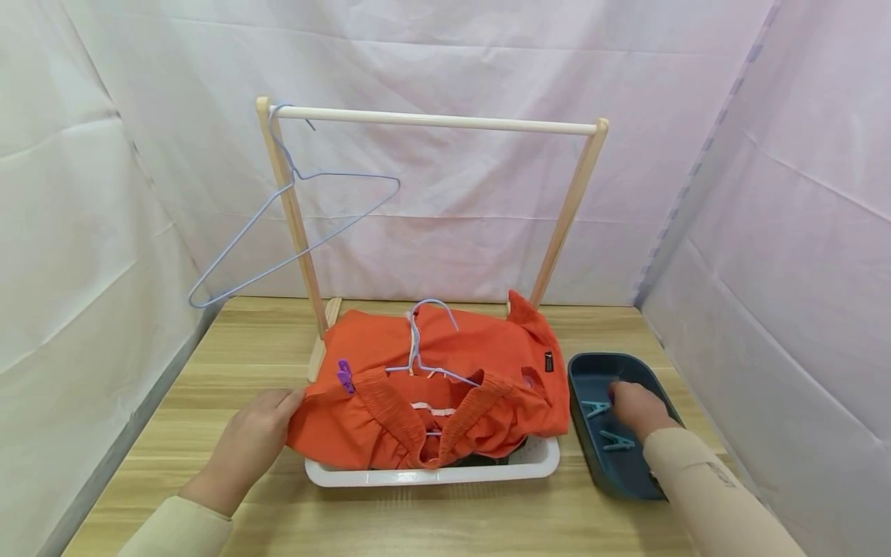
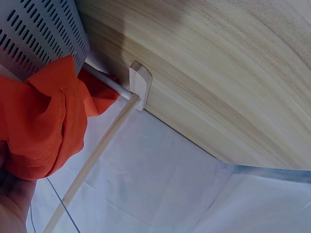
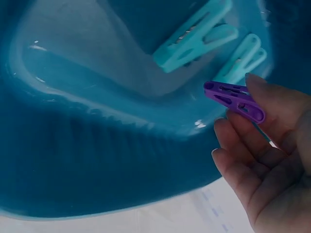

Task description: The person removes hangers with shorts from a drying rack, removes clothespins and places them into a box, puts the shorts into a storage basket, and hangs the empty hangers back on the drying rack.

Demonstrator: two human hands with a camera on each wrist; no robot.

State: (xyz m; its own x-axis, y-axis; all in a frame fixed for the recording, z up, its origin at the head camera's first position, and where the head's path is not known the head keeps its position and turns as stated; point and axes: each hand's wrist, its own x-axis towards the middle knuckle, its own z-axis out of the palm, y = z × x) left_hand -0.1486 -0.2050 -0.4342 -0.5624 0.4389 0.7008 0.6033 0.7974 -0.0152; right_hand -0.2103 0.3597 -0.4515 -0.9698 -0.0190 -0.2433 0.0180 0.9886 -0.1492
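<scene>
My left hand (image 1: 252, 439) pinches the left edge of an orange garment with a gathered waistband (image 1: 390, 452). The garment lies over a white basket (image 1: 431, 475), and a light blue wire hanger (image 1: 415, 340) stands in its waistband. Clipped at the waistband's left side is a purple clothespin (image 1: 345, 376). Over at the right, my right hand (image 1: 636, 408) is inside a dark blue basin (image 1: 592, 464). Between thumb and fingers it pinches another purple clothespin (image 3: 234, 101). Teal clothespins (image 3: 197, 36) lie in the basin beside the fingers.
Behind the basket stands a wooden rack with a white bar (image 1: 431, 118). An unused blue wire hanger (image 1: 295, 178) hangs at the bar's left end. White cloth (image 1: 459, 46) encloses the wooden table (image 1: 230, 363) at the back and sides.
</scene>
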